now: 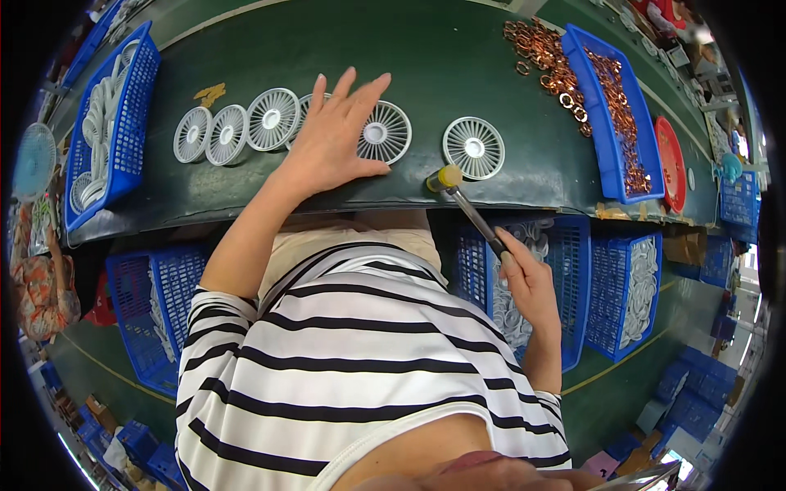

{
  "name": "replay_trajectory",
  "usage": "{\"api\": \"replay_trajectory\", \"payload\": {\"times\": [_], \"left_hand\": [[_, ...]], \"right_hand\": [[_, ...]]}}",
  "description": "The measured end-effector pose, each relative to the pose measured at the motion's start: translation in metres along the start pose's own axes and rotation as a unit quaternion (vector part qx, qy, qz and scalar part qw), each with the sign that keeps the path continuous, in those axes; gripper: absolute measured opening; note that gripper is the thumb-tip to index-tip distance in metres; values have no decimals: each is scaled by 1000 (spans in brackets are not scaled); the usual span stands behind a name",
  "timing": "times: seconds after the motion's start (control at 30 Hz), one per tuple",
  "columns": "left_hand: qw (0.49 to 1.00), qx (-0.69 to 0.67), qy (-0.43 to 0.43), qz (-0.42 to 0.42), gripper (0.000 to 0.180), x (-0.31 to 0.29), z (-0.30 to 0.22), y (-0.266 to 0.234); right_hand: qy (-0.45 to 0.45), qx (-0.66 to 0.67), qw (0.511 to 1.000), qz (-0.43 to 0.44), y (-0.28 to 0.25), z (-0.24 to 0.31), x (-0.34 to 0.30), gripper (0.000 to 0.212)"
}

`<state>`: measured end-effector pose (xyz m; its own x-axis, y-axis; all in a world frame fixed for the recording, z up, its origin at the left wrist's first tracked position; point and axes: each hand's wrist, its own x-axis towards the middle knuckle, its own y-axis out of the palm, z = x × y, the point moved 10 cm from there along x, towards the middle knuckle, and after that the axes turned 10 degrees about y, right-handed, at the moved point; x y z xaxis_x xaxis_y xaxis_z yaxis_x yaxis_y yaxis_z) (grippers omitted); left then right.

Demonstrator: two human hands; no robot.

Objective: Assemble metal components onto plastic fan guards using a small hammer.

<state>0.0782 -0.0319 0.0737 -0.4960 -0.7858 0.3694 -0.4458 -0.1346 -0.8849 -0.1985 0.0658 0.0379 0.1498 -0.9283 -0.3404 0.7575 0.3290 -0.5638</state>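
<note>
A row of round white slatted grilles lies on the green table. My left hand (332, 143) is spread over the row, fingers apart, covering part of a grille (385, 135) and most of another behind it. To its left are more grilles, one of them a larger grille (273, 119). My right hand (524, 274) is wrapped round the dark grip of a mallet (468, 211). The mallet's yellow head (444, 178) is near the table's front edge, beside a single grille (474, 148) that lies apart from the row.
At the left stands a blue basket (147, 90) of white parts. At the right, copper-coloured rings (544, 57) lie loose beside a blue tray (583, 74) of more rings and a red tray (671, 164). Blue crates (577, 286) of white parts stand below the table edge. Another person (45, 286) is at far left.
</note>
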Motion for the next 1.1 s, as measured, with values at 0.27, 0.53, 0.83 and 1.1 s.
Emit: {"api": "replay_trajectory", "payload": {"times": [0.27, 0.53, 0.83, 1.1], "left_hand": [[996, -81, -18, 14, 108, 13, -13, 22], [990, -130, -57, -7, 113, 11, -1, 27], [989, -136, -49, -25, 115, 10, 5, 23], [999, 31, -8, 39, 114, -27, 46, -35]], "right_hand": [[-55, 74, 989, -115, -28, 51, 10, 39], [-49, -94, 994, -35, 24, 45, 40, 37], [-98, -169, 977, -86, 29, 80, 50, 33], [-93, -40, 994, 37, 47, 71, 32, 33]]}}
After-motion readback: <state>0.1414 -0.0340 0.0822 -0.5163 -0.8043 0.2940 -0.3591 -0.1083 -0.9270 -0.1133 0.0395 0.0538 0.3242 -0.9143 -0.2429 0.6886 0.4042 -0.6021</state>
